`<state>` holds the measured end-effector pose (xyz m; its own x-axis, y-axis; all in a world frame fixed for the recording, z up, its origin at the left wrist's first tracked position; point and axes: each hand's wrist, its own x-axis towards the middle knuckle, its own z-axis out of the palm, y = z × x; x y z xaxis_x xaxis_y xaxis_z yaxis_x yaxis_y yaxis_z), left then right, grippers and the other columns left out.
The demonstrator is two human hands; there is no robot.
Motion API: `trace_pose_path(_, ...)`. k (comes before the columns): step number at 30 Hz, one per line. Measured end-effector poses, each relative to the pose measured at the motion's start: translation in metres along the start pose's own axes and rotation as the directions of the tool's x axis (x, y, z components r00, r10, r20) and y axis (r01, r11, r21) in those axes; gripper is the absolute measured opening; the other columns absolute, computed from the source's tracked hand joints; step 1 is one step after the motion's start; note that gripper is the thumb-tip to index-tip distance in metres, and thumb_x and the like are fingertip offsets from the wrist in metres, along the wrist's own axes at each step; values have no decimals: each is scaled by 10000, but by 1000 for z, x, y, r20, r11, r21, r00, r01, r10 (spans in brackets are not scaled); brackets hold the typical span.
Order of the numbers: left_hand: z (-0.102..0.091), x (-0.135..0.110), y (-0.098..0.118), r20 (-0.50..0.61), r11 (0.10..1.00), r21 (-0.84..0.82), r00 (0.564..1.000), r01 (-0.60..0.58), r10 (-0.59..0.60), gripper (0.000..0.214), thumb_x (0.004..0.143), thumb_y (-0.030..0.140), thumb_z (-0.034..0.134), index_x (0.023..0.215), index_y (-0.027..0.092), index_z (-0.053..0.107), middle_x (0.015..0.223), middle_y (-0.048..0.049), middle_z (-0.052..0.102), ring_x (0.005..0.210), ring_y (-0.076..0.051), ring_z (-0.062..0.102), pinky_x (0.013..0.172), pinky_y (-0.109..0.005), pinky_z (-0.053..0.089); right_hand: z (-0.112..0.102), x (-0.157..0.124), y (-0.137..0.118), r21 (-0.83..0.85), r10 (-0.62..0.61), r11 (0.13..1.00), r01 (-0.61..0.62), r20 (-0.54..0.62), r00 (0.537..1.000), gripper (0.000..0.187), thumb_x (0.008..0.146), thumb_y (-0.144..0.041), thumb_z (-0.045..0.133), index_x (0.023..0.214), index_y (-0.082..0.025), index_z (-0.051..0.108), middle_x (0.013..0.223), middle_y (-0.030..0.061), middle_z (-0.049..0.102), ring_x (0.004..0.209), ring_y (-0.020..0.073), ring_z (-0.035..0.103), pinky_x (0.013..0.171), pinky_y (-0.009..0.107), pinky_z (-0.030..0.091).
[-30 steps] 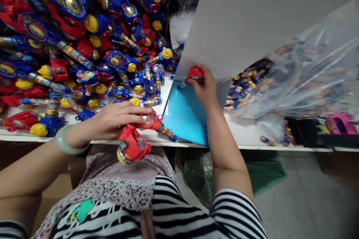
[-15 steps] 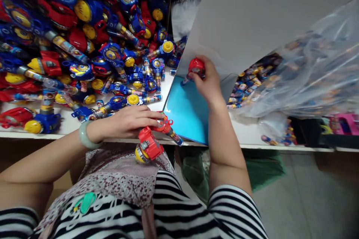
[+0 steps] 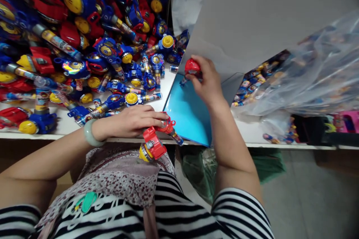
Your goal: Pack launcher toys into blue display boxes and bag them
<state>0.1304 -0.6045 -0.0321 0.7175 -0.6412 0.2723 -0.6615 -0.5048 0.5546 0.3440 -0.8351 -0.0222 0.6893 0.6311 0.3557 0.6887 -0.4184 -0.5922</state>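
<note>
My right hand (image 3: 206, 78) is closed around a red toy (image 3: 192, 67) with a clear candy-filled tube at its lower left end. It holds this toy over the far end of a shiny blue panel (image 3: 189, 108), against a standing white board (image 3: 224, 26). Near the shelf's front edge, my left hand (image 3: 137, 120) is wrapped round red toys. One of these, a red toy with a yellow dome (image 3: 153, 145), hangs below the fingers; another red toy with a printed tube (image 3: 176, 138) sticks out to the right. The palm side of that hand is hidden.
A large heap of blue and red toys (image 3: 108, 50) with yellow domes and printed tubes fills the left. To the right, clear plastic bags (image 3: 305, 71) hold small colourful pieces. The white shelf (image 3: 249, 134) ends in a front edge near my body. Green sacking (image 3: 200, 171) lies below.
The view has shifted slightly. My right hand has moved the red toy a little toward the far left edge of the blue panel. My left hand keeps its hold.
</note>
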Motion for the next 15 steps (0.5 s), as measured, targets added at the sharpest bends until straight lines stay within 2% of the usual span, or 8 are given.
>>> trace_pose_path(5,-2,2,-1,-7,1000,-21,1000,13,-13,384,1015,283,464,1395,292,515,1463,-81,573,1047,-230,592,863,-353,494,-4,3,-2,-20,11,1000,-11,-19,1000,552,856,-271,631,1388,-357,511,1368,47,584,1288,282,542,1138,510,462)
trace_pose_path(8,-4,2,-2,-24,999,-31,1000,18,-18,389,1004,295,494,1391,294,526,1445,-81,589,1044,-229,594,861,-342,495,1,1,1,-59,38,997,-39,-32,999,578,865,-251,609,1424,-327,485,1373,71,574,1284,282,548,1133,497,460)
trace_pose_path(12,-3,2,-5,-46,999,-39,999,15,-17,375,1006,279,487,1376,299,546,1441,-81,594,1032,-225,605,864,-344,492,12,0,5,-136,94,988,-77,120,988,580,883,-210,562,1455,-250,472,1359,114,593,1245,287,579,1104,497,471)
trace_pose_path(15,-6,5,-4,-66,999,-44,998,0,-3,375,1008,281,486,1378,290,547,1443,-90,593,1098,-232,613,909,-360,493,6,0,-5,-201,111,977,-77,165,980,632,907,-249,572,1516,-243,404,1416,130,558,1283,305,558,1104,519,462)
